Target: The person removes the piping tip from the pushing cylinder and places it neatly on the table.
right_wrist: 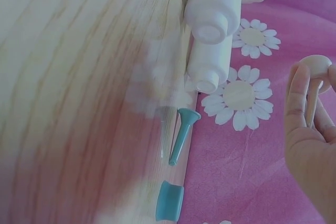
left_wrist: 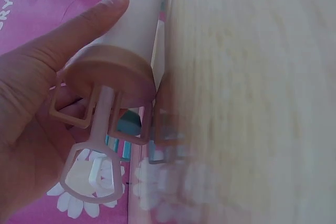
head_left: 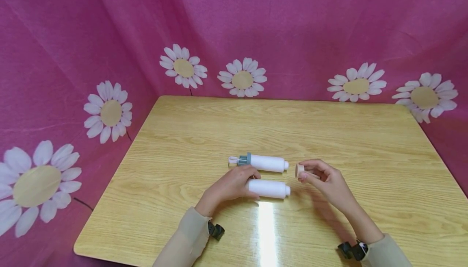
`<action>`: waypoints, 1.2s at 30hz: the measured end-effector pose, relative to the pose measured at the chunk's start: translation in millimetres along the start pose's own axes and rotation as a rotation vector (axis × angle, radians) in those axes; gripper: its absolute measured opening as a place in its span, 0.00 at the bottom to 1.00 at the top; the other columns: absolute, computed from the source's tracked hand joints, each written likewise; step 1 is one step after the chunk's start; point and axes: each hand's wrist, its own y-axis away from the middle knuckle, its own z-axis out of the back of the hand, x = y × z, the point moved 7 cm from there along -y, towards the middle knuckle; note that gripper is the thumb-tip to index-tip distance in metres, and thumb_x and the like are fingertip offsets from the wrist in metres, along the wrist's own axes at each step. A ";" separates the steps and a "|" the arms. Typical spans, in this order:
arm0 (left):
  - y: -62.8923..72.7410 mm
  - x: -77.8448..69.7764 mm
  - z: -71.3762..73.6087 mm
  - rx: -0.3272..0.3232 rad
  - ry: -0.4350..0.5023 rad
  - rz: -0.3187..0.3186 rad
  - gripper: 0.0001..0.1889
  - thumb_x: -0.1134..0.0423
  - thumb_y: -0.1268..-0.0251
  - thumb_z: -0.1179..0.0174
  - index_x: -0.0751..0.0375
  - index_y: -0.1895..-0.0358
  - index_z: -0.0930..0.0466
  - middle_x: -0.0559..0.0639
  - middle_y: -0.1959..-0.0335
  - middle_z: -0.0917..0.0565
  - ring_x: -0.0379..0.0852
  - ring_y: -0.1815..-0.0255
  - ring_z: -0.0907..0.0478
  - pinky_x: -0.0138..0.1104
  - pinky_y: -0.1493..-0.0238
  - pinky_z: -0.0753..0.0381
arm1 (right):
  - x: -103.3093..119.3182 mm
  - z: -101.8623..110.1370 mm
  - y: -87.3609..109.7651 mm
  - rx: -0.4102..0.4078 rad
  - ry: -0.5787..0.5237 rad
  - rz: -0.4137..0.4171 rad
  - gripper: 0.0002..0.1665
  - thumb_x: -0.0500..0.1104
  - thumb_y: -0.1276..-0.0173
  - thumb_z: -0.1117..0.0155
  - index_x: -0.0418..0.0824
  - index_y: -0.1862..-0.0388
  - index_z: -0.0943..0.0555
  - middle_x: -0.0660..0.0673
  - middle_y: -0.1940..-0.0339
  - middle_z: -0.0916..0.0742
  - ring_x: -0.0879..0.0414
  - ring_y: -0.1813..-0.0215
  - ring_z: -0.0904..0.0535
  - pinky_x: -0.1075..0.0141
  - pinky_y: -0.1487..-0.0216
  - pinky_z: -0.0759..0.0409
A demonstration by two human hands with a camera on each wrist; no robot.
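My left hand holds a white syringe by its rear, its bare tip pointing right. In the left wrist view, the thumb lies along the barrel, ahead of the brownish end flange with square finger loops and a plunger ring. A second white syringe, with a teal end, lies just behind it on the table. To the right of the tips, my right hand pinches a peach-coloured nozzle; its wide round end and narrow stem show in the right wrist view.
A teal nozzle and a curved teal piece lie on the wooden table in the right wrist view. Pink cloth with daisies hangs around the table's back and left sides.
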 end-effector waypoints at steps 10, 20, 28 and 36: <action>3.5 -9.7 16.9 -0.196 0.124 -0.116 0.25 0.55 0.49 0.25 0.62 0.50 0.22 0.52 0.50 0.18 0.47 0.50 0.19 0.37 0.46 0.19 | 2.1 -0.2 -0.9 0.007 -0.017 0.015 0.18 0.34 0.32 0.37 0.30 0.45 0.24 0.62 0.62 0.14 0.68 0.60 0.16 0.69 0.58 0.15; 1.5 -32.7 40.0 -0.421 0.116 -0.220 0.26 0.58 0.49 0.25 0.64 0.47 0.21 0.52 0.49 0.18 0.45 0.46 0.20 0.32 0.43 0.20 | 4.6 -5.0 -2.0 0.016 -0.003 0.014 0.18 0.36 0.32 0.37 0.31 0.45 0.23 0.64 0.60 0.14 0.68 0.59 0.16 0.70 0.58 0.15; -5.8 -55.0 48.0 -0.456 0.111 -0.276 0.26 0.59 0.48 0.26 0.63 0.46 0.21 0.53 0.48 0.18 0.45 0.45 0.20 0.27 0.41 0.22 | 13.0 -14.6 -6.2 0.052 -0.023 0.032 0.18 0.36 0.32 0.37 0.33 0.44 0.23 0.62 0.59 0.14 0.67 0.58 0.15 0.71 0.57 0.15; -11.7 -63.9 45.2 -0.444 0.069 -0.311 0.26 0.59 0.48 0.26 0.62 0.45 0.22 0.52 0.48 0.18 0.44 0.45 0.20 0.24 0.41 0.23 | 20.3 -26.5 -8.4 0.099 -0.089 0.047 0.18 0.34 0.31 0.38 0.30 0.44 0.24 0.60 0.58 0.14 0.65 0.58 0.15 0.68 0.56 0.14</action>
